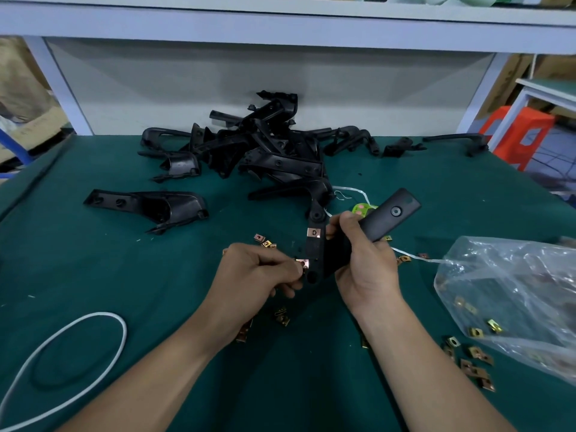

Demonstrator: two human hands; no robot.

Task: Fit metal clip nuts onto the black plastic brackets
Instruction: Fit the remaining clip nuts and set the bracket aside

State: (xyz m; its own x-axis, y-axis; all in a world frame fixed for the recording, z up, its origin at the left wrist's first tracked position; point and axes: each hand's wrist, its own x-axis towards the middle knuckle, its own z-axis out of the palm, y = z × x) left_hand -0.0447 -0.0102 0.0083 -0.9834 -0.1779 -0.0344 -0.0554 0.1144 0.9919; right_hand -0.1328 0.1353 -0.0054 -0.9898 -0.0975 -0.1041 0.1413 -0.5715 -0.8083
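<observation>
Now the right hand (364, 263) is clamped round the middle of a long black plastic bracket (385, 217) above the green worktop (93, 269), and a copper-coloured metal clip nut (314, 232) already sits on the bracket's arm, just left of that hand's thumb. The left hand (255, 272) pinches a second copper-coloured clip nut (303, 263) against the bracket's lower end, just beside the right hand. Loose clip nuts (282, 316) lie below both hands, with a heap of black brackets (268, 151) beyond them.

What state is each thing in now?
Left hand: pinching a clip nut against the held bracket.
Right hand: gripping the held bracket.
Held bracket: lifted, one fitted clip on it.
Bracket pile: heaped on the table.
Bag: lying on its side, clips inside.
Loose clips: scattered on the table.
</observation>
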